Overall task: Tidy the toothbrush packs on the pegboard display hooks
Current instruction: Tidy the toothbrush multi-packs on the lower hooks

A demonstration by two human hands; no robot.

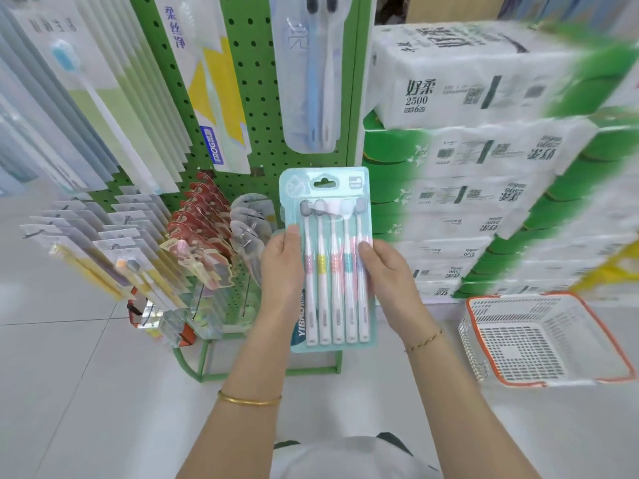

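A five-brush toothbrush pack (332, 257) stands upright in the air in front of the lower right part of the green pegboard (256, 98), held by both hands, its hang hole at the top edge and the brush heads pointing up. The left hand (281, 267) has its grip on the pack's left edge, thumb pressed on the front and fingers hidden behind. The right hand (387, 274) grips the right edge the same way, thumb on the front beside the outermost brush. A gold bangle (249, 399) sits on the left forearm and a thin chain (423, 340) on the right wrist. Just left of the held pack, rows of clear packs (247, 229) and red packs (204, 233) hang from the lower hooks, and a two-brush pack (313, 74) hangs near the pegboard's upper right edge. To the right of the pegboard stands a stack of tissue bundles (484, 167), with a white, orange-rimmed basket (543, 337) on the floor (69, 340) in front of it.
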